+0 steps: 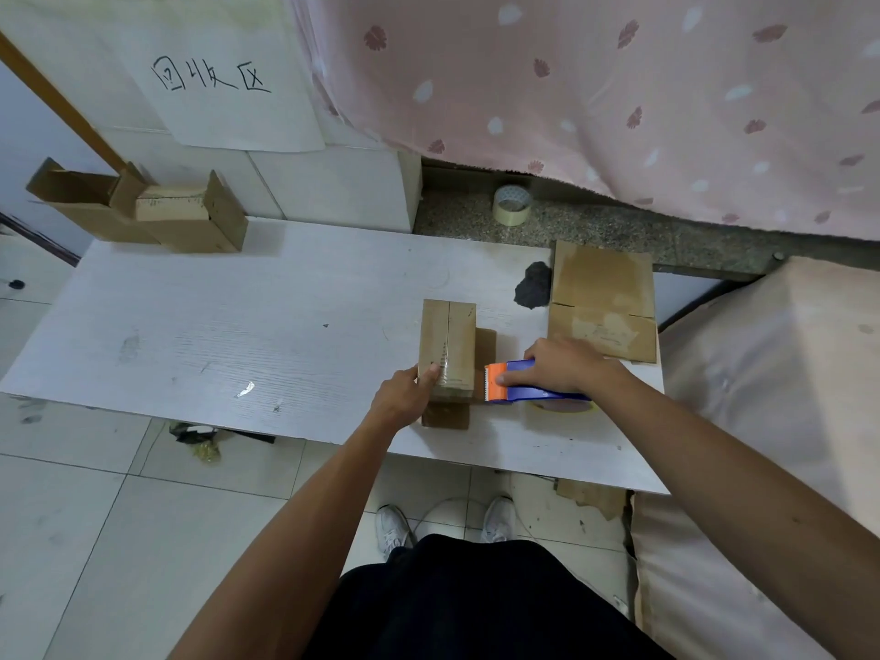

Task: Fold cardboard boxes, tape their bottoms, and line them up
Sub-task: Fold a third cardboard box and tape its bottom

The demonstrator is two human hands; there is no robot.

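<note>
Left hand (405, 395): holds the near end of the cardboard box (447, 340), thumb on its taped seam; other fingers hidden.
Right hand (557, 364): grips the blue-and-orange tape dispenser (512, 390) just right of the box; its roll is mostly hidden.
Flattened carton (602, 297): at the far right edge of the bench (190, 326).
Two folded boxes (143, 209): far left corner, side by side, with open white bench between them and the hands.
Spare tape roll (512, 205): on the stone ledge behind.
Tiled floor (95, 516): below.

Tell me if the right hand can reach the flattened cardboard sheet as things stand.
Probably yes: the flattened cardboard sheet lies just beyond the right hand with nothing between them. But that hand grips the tape dispenser, so it would likely need setting down first.
</note>
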